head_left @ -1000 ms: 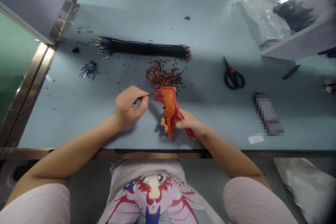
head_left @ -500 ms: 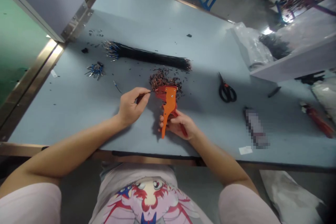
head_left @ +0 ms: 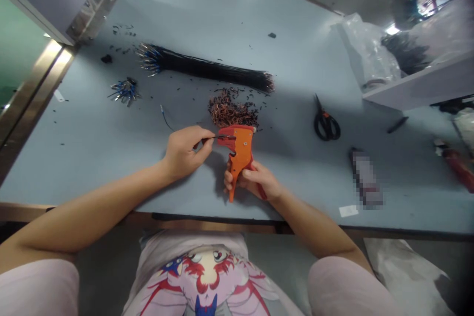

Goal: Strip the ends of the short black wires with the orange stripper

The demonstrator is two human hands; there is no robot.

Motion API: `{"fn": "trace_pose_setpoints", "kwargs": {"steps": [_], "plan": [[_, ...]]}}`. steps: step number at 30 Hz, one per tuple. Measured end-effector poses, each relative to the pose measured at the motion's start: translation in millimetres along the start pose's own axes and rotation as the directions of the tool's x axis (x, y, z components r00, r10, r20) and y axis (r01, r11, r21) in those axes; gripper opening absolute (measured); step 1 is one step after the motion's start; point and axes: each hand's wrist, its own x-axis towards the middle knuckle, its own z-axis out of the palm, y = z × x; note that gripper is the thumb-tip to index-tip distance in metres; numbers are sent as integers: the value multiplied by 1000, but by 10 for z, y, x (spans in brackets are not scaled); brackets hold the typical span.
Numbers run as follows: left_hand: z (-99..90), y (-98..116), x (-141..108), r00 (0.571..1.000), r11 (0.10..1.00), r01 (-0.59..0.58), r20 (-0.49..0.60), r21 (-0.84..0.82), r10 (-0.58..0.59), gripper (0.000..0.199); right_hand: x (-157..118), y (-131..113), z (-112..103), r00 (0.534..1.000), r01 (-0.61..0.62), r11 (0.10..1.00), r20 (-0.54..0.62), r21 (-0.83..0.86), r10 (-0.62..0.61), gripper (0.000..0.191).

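Observation:
My right hand is wrapped round the handles of an orange and red wire stripper, its head pointing away from me. Between thumb and fingers, my left hand pinches a thin black wire, whose end lies in the stripper's jaws. A blue-tipped end of wire trails out on the far side of that hand. Just beyond the stripper is a heap of small copper and black scraps. Farther back lies a thick bundle of black wires with blue and metal terminals at its left end.
A small pile of blue-tipped terminals lies to the left. On the right are black scissors, a pixelated object, a white slip and a red-handled tool. Clear plastic bags stand behind a grey panel.
The stripper has drawn slightly toward me, away from the scrap heap, and the wire end now reaches deeper into its jaws. The camera view has shifted a little.

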Motion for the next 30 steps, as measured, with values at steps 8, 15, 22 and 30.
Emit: {"fn": "trace_pose_setpoints", "kwargs": {"steps": [8,15,22,30], "plan": [[-6,1,-8,999,998,1,54,65,-5,11,-14,-23,22,1000,2,1000,-27,-28,-3,38],[-23,15,3,998,997,-40,56,64,36,11,-39,-14,24,998,-4,997,-55,-73,0,37],[-26,8,7,998,998,-30,57,57,27,11,-43,-21,31,999,-4,998,-44,-70,1,36],[-26,21,-1,998,998,-17,57,67,13,11,-50,-34,52,998,-19,998,-66,-54,15,34]]}}
